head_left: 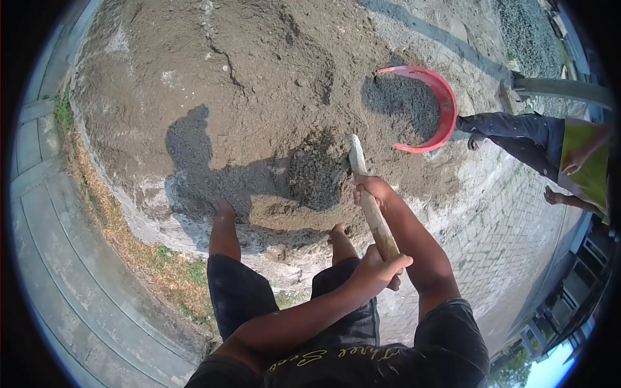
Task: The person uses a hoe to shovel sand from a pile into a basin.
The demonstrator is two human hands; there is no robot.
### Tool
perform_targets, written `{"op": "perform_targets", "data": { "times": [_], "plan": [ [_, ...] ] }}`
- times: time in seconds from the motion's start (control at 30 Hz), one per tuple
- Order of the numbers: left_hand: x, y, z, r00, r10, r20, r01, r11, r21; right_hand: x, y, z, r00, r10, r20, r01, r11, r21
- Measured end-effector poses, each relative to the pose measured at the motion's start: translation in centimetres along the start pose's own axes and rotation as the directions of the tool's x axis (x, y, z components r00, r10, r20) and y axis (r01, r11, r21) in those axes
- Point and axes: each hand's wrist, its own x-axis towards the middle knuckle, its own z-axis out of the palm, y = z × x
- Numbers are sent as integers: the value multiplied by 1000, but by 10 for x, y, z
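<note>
A long wooden handle (375, 220) runs diagonally in front of me, its far end at the sand. My left hand (378, 268) is wrapped round its near end, close to my body. Farther up the handle, my right hand (373, 189) is closed round the shaft. The tool's far end (354, 152) meets a dark, loose patch of the large sand pile (259, 110); its blade cannot be made out. Just beyond, to the right, a red container (447, 107) rests on the pile with grey sand in it.
At the right stands a co-worker in dark trousers (524, 132) and a yellow-green top (582, 158), close to the red container. A gravel heap (530, 39) lies at the upper right, paving (491, 239) at the lower right, and a concrete strip (71, 258) along the left.
</note>
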Motion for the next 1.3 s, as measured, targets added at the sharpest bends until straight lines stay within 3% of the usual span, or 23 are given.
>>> {"op": "perform_targets", "data": {
  "times": [0.03,0.1,0.17,0.23,0.3,0.37,0.43,0.5,0.57,0.63,0.7,0.77,0.83,0.87,0.97,1.03,1.07,1.1,1.13,1.17,1.2,1.23,1.3],
  "plan": [
    [-3,4,15,990,-11,138,11,1000,-4,-20,-14,-7,999,35,28,-37,996,83],
    [-24,23,55,978,52,200,-61,997,38,-73,-44,-11,1000,4,-27,0,993,121],
    [-55,41,73,956,-16,292,-12,996,93,-120,-65,-19,999,11,-47,3,955,296],
    [-86,49,75,905,-74,420,-1,985,175,-176,-74,-14,992,-79,-98,105,949,297],
    [-101,18,46,834,-61,549,59,998,21,-226,-75,11,881,-337,-331,396,909,129],
    [-91,2,9,823,-154,547,46,977,206,-224,-56,11,721,-506,-474,555,831,-42],
    [-35,-45,-40,922,-84,379,-183,767,614,-193,-40,-7,591,-605,-533,644,752,-140],
    [36,-51,-65,938,123,325,-347,265,900,-157,-45,-31,567,-633,-527,668,728,-157],
    [94,-40,-60,977,173,125,-153,159,975,-133,-69,-56,489,-705,-514,727,655,-206],
    [139,-37,-54,880,466,94,-153,91,984,-132,-95,-68,340,-787,-515,839,501,-211],
    [175,-21,-29,836,536,118,-189,80,979,-162,-127,-69,129,-859,-495,893,318,-319],
    [190,-2,11,767,588,258,-398,120,909,-210,-160,-63,24,-912,-409,928,172,-330],
    [178,31,45,816,463,347,-539,392,745,-243,-188,-55,-31,-939,-343,932,97,-350],
    [176,41,48,822,461,336,-529,397,750,-248,-201,-51,-37,-947,-319,943,73,-325],
    [167,64,23,746,588,311,-600,392,697,-225,-220,-19,44,-950,-310,944,141,-298],
    [147,70,-26,846,517,129,-398,454,797,-166,-210,9,142,-926,-350,933,244,-266],
    [144,55,-65,842,537,51,-369,504,781,-127,-192,29,242,-888,-391,900,356,-252],
    [131,38,-105,874,481,-65,-249,558,792,-73,-163,44,321,-862,-393,871,432,-235],
    [114,14,-146,889,420,-181,-128,609,783,-18,-122,64,477,-768,-428,765,602,-229],
    [103,-34,-198,853,406,-328,30,590,807,90,-51,61,540,-734,-413,710,660,-246],
    [59,-41,-200,840,81,-537,280,783,555,102,15,99,797,-510,-323,490,859,-147],
    [44,-92,-240,760,38,-649,394,767,506,138,88,122,908,-319,-270,295,947,-126],
    [15,-162,-287,714,-71,-697,484,770,417,143,151,142,941,-239,-240,189,958,-214]
  ]
}}
